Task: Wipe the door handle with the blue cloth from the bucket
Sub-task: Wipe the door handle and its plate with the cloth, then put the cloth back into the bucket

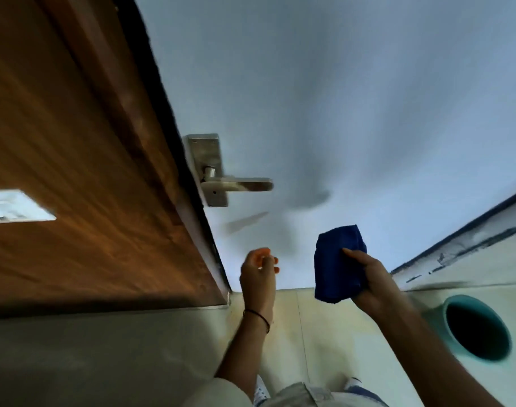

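A silver lever door handle on a metal backplate sticks out from the pale blue door, just right of the brown door frame. My right hand holds a folded dark blue cloth below and to the right of the handle, apart from it. My left hand is raised below the handle with its fingers loosely curled and nothing in it. A teal bucket stands on the floor at the lower right.
The brown wooden frame fills the left side, with a white plate set in it. Pale floor tiles lie under me. A dark-edged skirting runs along the wall at the right.
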Motion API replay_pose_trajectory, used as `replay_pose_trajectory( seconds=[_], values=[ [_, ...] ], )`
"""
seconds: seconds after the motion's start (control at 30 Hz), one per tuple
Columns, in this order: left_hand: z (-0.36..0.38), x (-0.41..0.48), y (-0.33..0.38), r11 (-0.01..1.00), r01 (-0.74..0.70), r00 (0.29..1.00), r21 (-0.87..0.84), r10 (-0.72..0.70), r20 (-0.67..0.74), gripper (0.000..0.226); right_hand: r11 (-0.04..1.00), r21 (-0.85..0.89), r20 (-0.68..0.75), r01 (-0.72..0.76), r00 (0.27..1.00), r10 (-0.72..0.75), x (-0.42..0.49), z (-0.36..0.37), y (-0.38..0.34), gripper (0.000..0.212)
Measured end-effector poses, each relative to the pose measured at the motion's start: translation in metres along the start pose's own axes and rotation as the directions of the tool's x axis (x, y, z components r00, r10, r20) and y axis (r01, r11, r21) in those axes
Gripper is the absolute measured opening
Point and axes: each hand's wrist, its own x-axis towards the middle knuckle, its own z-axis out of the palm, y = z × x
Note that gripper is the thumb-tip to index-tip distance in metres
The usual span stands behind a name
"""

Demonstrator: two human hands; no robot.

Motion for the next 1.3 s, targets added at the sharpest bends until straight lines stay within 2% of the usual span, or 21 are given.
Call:
replay_pose_trajectory(
  seconds=[0.1,0.3,0.4,0.53,0.63,0.87,1.0,1.1,1.3],
  values=[
    [0.047,-0.029,-0.015,0.984,0.099,0.972,0.15,-0.128,0.199,0.017,0.997,0.07,-0.098,0.02,0.995,-0.013,-0.014,-0.045,-0.012,0.035],
    [0.165,-0.092,-0.035,0.946,0.004,0.879,0.323,-0.158,0.451,0.022,0.961,0.228,-0.309,0.156,0.948,-0.081,-0.055,-0.178,-0.051,0.036],
    [0.231,-0.137,-0.045,0.937,0.032,0.786,0.348,-0.239,0.57,0.025,0.935,0.292,-0.378,0.199,0.922,-0.079,-0.074,-0.246,-0.065,0.032],
    [0.312,-0.189,-0.076,0.921,0.008,0.624,0.389,-0.309,0.718,0.031,0.909,0.333,-0.433,0.251,0.897,-0.089,-0.091,-0.327,-0.077,0.029],
    [0.352,-0.212,-0.1,0.915,0.026,0.569,0.402,-0.344,0.747,0.029,0.923,0.267,-0.496,0.277,0.861,-0.115,-0.093,-0.372,-0.084,0.035],
    [0.437,-0.215,-0.15,0.888,0.008,0.576,0.46,-0.38,0.724,0.024,0.979,-0.053,-0.603,0.198,0.775,-0.189,-0.06,-0.455,-0.103,0.029],
    [0.492,-0.197,-0.176,0.846,-0.015,0.556,0.533,-0.436,0.708,0.037,0.98,-0.179,-0.642,0.084,0.745,-0.181,-0.027,-0.501,-0.121,0.029],
    [0.539,-0.185,-0.187,0.82,-0.052,0.501,0.57,-0.472,0.725,0.041,0.986,-0.161,-0.675,0.046,0.724,-0.144,-0.004,-0.535,-0.144,0.031],
    [0.624,-0.164,-0.206,0.752,0.022,0.39,0.658,-0.613,0.687,0.053,0.999,-0.028,-0.649,0.026,0.76,-0.038,0.041,-0.596,-0.189,0.032]
  ],
)
